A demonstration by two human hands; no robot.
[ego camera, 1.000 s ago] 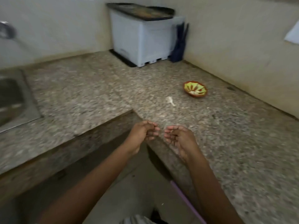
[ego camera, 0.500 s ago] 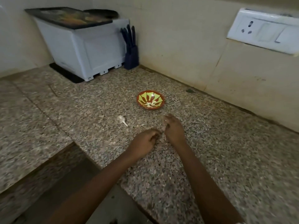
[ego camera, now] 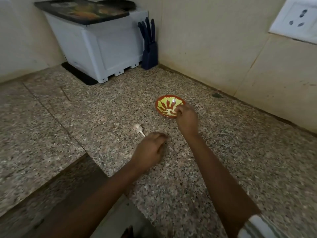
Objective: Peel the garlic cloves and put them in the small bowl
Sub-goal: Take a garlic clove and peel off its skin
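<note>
Garlic piece [ego camera: 139,128]: laid on the tabletop [ego camera: 103,117], just beside the left hand.
Left hand [ego camera: 149,152]: fingers curled, rested on the tabletop; contents hidden.
Small bowl [ego camera: 159,103]: pale bits seen inside.
Right hand [ego camera: 187,121]: fingertips bunched over the bowl's rim; a held clove cannot be told.

The left arm [ego camera: 103,191] reaches forward, slightly bent, and the left hand [ego camera: 148,152] is turned back-up with its fingers curled under; whether they hold anything is hidden. The right arm [ego camera: 217,172] stretches farther ahead. The right hand [ego camera: 187,121] is bent down at the wrist, fingertips bunched and pointing downward, their grip hidden too. The hands are apart.
</note>
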